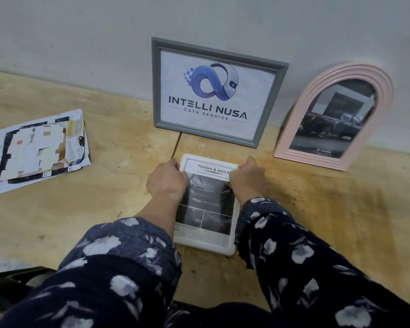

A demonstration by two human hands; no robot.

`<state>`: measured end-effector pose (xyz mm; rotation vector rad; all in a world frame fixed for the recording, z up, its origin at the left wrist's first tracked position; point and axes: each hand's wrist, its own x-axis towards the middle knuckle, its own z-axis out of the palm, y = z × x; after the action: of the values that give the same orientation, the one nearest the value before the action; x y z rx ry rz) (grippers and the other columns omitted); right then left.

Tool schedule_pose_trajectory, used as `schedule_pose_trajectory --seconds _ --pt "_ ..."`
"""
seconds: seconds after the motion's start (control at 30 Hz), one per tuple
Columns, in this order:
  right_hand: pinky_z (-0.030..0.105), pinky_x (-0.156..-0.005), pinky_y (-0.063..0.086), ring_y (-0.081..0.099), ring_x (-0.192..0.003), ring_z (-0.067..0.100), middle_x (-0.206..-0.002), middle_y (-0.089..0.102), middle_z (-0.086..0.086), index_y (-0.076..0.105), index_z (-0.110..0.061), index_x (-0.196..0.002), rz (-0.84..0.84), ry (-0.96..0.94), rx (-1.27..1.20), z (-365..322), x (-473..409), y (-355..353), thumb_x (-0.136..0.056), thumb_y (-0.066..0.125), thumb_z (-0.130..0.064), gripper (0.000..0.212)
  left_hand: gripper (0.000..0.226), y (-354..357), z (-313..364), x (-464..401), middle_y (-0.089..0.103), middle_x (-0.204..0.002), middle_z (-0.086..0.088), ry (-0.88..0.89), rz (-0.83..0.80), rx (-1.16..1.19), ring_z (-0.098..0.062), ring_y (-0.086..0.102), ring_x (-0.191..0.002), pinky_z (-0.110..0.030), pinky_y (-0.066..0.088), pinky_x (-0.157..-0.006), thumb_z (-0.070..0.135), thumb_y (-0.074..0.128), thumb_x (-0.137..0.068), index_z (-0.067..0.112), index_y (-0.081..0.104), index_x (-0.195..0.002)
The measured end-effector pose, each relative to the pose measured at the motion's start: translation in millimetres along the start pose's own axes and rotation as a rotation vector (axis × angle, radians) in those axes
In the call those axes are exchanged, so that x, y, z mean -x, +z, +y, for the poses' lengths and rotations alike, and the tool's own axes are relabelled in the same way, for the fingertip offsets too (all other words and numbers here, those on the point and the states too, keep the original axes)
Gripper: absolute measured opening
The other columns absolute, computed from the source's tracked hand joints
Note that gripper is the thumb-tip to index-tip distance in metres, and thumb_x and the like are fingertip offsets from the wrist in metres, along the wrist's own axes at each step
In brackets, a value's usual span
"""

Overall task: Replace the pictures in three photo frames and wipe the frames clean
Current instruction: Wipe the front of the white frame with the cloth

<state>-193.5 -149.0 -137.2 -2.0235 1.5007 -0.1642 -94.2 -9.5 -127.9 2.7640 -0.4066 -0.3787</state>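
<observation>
A white photo frame (206, 245) lies flat on the wooden table just in front of me. In it sits a car picture (207, 202) headed "TOUGH & AGILE". My left hand (166, 182) pinches the picture's upper left corner. My right hand (246, 177) pinches its upper right corner at the frame's top edge. A grey frame (156, 91) with a logo print stands against the wall behind. A pink arched frame (305, 110) holding a dark truck picture leans at the right.
A stack of loose printed pictures (36, 150) lies on the table (104, 209) at the left. The grey wall (81, 31) rises right behind the standing frames. A dark object (7, 287) sits past the table's front edge at lower left.
</observation>
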Motion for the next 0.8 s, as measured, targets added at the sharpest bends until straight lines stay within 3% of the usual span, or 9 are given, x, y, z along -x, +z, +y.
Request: schedule_pose_trajectory --seconds 0.1,0.2,0.27,0.33,0.4,0.5,0.6,0.7,0.8 --pt "0.027 -0.058 0.046 0.056 -0.079 0.021 -0.092 0.06 0.003 0.054 -0.017 -0.094 -0.011 -0.019 -0.089 5 -1 1 -0.084 0.052 -0.013 0.011 0.011 3 -2 1 0.057 -0.094 -0.001 -0.03 -0.029 0.091 -0.024 0.051 -0.08 -0.03 0.036 -0.064 0.029 0.054 -0.088 0.023 0.057 -0.097" --pt "0.022 -0.051 0.034 0.054 -0.076 0.018 -0.088 0.061 -0.001 0.057 -0.018 -0.094 -0.023 -0.028 -0.162 9 -2 -7 -0.084 0.056 -0.016 0.01 0.01 6 -7 2 0.06 -0.103 -0.004 0.006 -0.083 0.314 -0.027 0.058 -0.088 -0.032 0.044 -0.072 0.028 0.052 -0.089 0.022 0.051 -0.097" --pt "0.025 -0.054 0.035 0.053 -0.076 0.019 -0.09 0.061 0.0 0.058 -0.018 -0.096 -0.025 -0.019 -0.189 5 -2 -9 -0.083 0.056 -0.017 0.013 0.011 1 -8 6 0.062 -0.109 -0.005 -0.006 -0.157 0.518 -0.027 0.061 -0.086 -0.034 0.048 -0.073 0.024 0.045 -0.095 0.024 0.046 -0.106" --pt "0.026 -0.062 0.037 0.053 -0.079 0.02 -0.092 0.059 -0.002 0.057 -0.02 -0.098 -0.026 0.007 -0.193 -5 0 -11 -0.084 0.054 -0.017 0.014 0.019 -9 -6 12 0.062 -0.109 -0.009 -0.094 -0.261 0.781 -0.028 0.064 -0.079 -0.035 0.052 -0.064 0.02 0.038 -0.1 0.027 0.038 -0.117" --pt "0.025 -0.063 0.037 0.054 -0.081 0.019 -0.093 0.06 -0.004 0.057 -0.024 -0.096 -0.024 -0.018 -0.224 -21 3 -13 -0.086 0.053 -0.017 0.013 0.025 -22 -7 14 0.064 -0.108 -0.01 -0.181 -0.277 0.957 -0.028 0.067 -0.076 -0.038 0.055 -0.063 0.019 0.038 -0.101 0.029 0.037 -0.125" --pt "0.025 -0.057 0.037 0.058 -0.079 0.02 -0.09 0.062 -0.007 0.055 -0.03 -0.086 -0.039 -0.141 -0.255 -57 6 -16 -0.083 0.052 -0.016 0.014 0.024 -41 -18 9 0.067 -0.107 -0.011 -0.231 -0.109 1.035 -0.026 0.066 -0.083 -0.04 0.054 -0.08 0.023 0.04 -0.101 0.018 0.05 -0.122" --pt "0.027 -0.065 0.04 0.055 -0.079 0.021 -0.085 0.059 -0.008 0.055 -0.029 -0.084 -0.1 -0.254 -0.273 -97 13 -14 -0.084 0.052 -0.015 0.014 0.025 -60 -36 6 0.07 -0.1 -0.009 -0.27 0.023 1.112 -0.029 0.066 -0.092 -0.048 0.051 -0.091 0.025 0.04 -0.1 0.016 0.063 -0.107" --pt "0.028 -0.067 0.042 0.054 -0.076 0.018 -0.081 0.056 -0.01 0.053 -0.027 -0.084 -0.259 -0.356 -0.25 -128 35 5 -0.086 0.054 -0.018 0.009 0.033 -82 -65 0 0.067 -0.112 -0.006 -0.352 0.193 1.132 -0.029 0.063 -0.103 -0.049 0.047 -0.097 0.035 0.04 -0.094 0.02 0.061 -0.117" --pt "0.036 -0.077 0.053 0.062 -0.08 0.021 -0.091 0.063 -0.008 0.052 -0.027 -0.074 -0.39 -0.424 -0.23 -149 56 32 -0.083 0.057 -0.021 0.012 0.038 -109 -101 -5 0.06 -0.122 0.001 -0.381 0.33 1.066 -0.024 0.055 -0.112 -0.045 0.041 -0.103 0.035 0.039 -0.095 0.02 0.056 -0.125"
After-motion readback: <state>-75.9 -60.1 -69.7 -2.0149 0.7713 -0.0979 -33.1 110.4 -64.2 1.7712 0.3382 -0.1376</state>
